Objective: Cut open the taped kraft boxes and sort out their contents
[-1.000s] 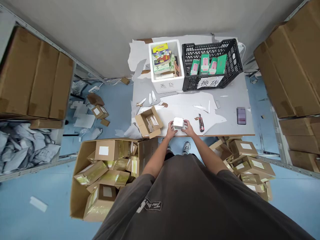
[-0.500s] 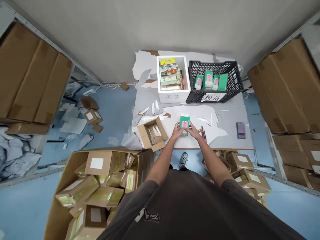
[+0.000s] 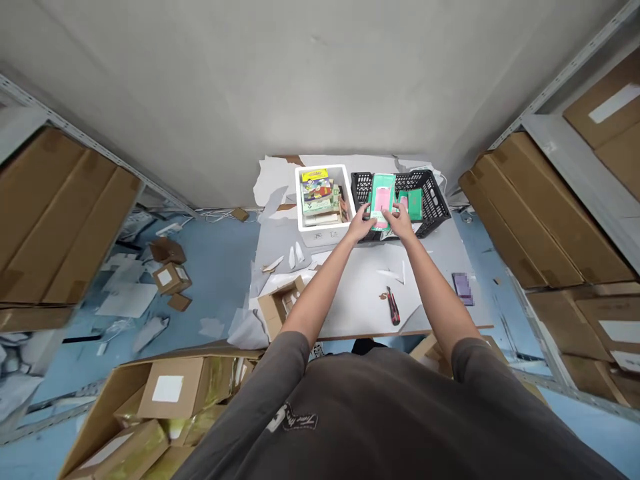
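Between my two hands is a green box with a pink panel (image 3: 383, 193), tilted up over the front of the black plastic crate (image 3: 434, 200). My left hand (image 3: 361, 225) grips its lower left edge, and my right hand (image 3: 399, 220) grips its lower right, thumbs on the front. Inside the crate lie more green boxes (image 3: 415, 204), partly hidden by the held one. Left of the crate stands a white foam box (image 3: 324, 235) with several printed boxes (image 3: 317, 191) in it. On the table below my hands rests a red and black utility knife (image 3: 393, 307).
An open cardboard box (image 3: 274, 312) sits at the table's left front, partly behind my left arm. A purple, blurred-out item (image 3: 463, 289) lies at the right. Paper scraps (image 3: 299, 252) are on the table. A large carton (image 3: 125, 373) of taped parcels stands lower left; shelves of cartons flank both sides.
Both hands have moved forward with the green box, from the table's front to over the black crate. The utility knife is now in full view. The camera view has shifted.
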Demonstrator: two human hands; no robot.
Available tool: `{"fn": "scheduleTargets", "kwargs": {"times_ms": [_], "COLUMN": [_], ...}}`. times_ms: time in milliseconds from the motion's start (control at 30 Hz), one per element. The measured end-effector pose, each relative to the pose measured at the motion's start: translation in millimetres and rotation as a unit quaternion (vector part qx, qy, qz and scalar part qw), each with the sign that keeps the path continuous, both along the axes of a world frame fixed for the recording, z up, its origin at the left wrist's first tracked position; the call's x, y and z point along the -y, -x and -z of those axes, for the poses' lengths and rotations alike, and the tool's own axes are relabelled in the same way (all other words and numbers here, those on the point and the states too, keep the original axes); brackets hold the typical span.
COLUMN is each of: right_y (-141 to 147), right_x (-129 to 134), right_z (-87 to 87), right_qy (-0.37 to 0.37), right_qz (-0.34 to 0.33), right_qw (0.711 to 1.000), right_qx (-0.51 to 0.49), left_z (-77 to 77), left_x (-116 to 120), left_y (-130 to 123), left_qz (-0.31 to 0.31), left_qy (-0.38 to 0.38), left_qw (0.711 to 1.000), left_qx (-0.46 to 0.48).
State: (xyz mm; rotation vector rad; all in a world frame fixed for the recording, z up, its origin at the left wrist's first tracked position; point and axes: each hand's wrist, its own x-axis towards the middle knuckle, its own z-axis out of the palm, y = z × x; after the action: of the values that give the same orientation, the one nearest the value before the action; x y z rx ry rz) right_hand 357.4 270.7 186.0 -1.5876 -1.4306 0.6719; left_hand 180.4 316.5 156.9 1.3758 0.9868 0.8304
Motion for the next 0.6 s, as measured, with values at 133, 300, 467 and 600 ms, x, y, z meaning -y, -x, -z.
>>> {"fn": "scheduleTargets", "kwargs": {"times_ms": [133, 300, 467, 600], "right_y": [-37.5, -72.8, -64.9, -34.3], "right_x": [-83.0, -130.5, -119.8, -95.4], "right_z": [-1.5, 9.4, 14.2, 1.6], "right_qy": [0.0, 0.017, 0.003, -0.051], "right_qz": [-0.005, 0.017, -0.009, -0.063], "right_qw": [1.0, 0.999, 0.999, 0.995], "right_qx": [0.024, 0.033, 0.038, 0.063], "left_z": [-8.2, -19.1, -20.5, -17.6], "left_x": [-71.0, -100.5, -68.4, -25.3], "left_y": [-18.1, 6.9, 42.6, 97.7], "left_qz": [-0.099, -0.184, -0.2, -0.219], "left_qy": [-0.036, -0.09, -0.089, -0.091], "left_qw": [0.992, 0.974, 0.969, 0.961], "left_qx": [-0.067, -0.1, -0.113, -0.14]}}
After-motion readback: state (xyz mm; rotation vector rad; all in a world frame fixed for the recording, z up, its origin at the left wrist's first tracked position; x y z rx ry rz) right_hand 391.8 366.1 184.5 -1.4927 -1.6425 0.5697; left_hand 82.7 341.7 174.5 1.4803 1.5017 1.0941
